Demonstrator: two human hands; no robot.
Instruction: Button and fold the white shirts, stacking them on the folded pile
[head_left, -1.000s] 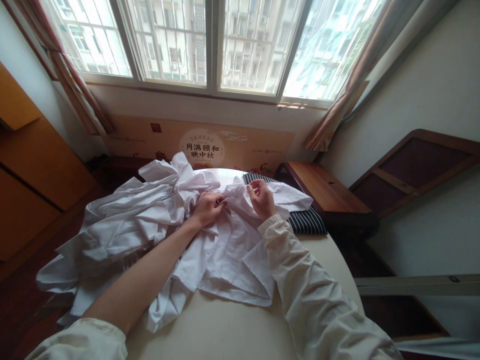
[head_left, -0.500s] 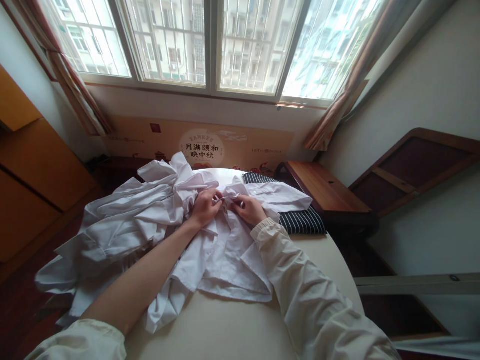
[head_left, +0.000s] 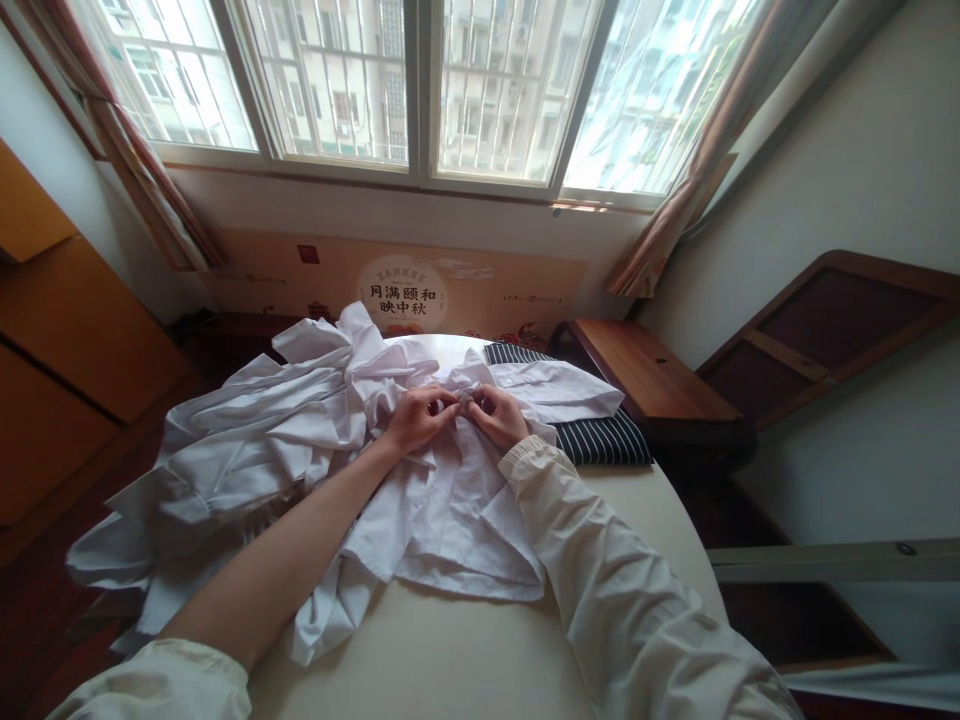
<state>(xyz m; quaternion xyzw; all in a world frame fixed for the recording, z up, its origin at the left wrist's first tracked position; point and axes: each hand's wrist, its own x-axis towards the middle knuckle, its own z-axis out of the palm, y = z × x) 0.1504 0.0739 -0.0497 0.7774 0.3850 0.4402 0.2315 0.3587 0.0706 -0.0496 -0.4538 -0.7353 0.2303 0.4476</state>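
A white shirt lies spread over the pale round table, one sleeve stretched to the right. Near its upper middle, my left hand pinches the cloth between thumb and fingers. Right beside it, my right hand is closed on the same shirt, the fingertips of both hands almost touching. What small part of the shirt sits between the fingertips is too small to make out. To the left is a heap of crumpled white garments, reaching over the table's edge.
A folded black-and-white striped cloth lies partly under the shirt's sleeve at the table's right. Beyond stands a brown wooden side table. A printed beige panel runs below the barred window. Wooden cabinets are at left.
My left hand has shifted slightly right, its thumb and fingers now meeting the right hand's fingertips at the cloth. The shirt and the heap stay nearly as they were.
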